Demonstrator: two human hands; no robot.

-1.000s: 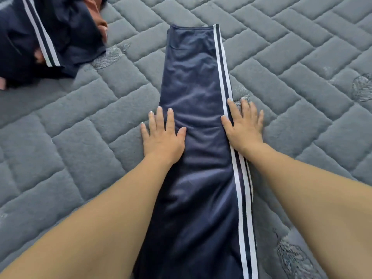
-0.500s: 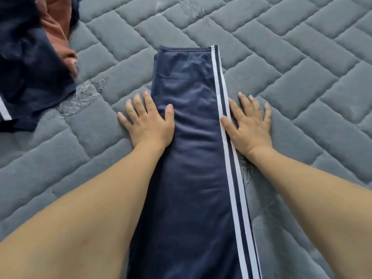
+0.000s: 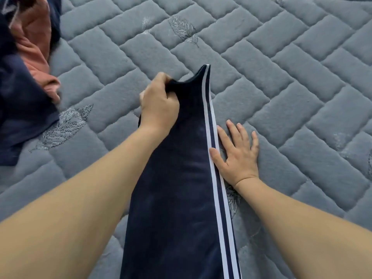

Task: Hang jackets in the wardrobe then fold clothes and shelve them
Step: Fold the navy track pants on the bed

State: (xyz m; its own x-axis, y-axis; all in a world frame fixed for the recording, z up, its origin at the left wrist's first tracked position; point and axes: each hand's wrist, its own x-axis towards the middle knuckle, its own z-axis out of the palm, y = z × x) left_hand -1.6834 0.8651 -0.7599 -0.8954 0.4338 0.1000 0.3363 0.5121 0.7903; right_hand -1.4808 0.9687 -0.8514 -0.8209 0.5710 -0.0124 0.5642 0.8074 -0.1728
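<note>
Now the left hand pinches the far end of the dark blue pants lying on the grey bed. The right hand lies flat and open beside the white stripes (keep it there), so the fold should stay straight.

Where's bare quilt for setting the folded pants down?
Free: the quilt right of the striped pants, beyond the right hand, and the strip between pants and clothes pile. Crowded: far left, under that pile.
</note>
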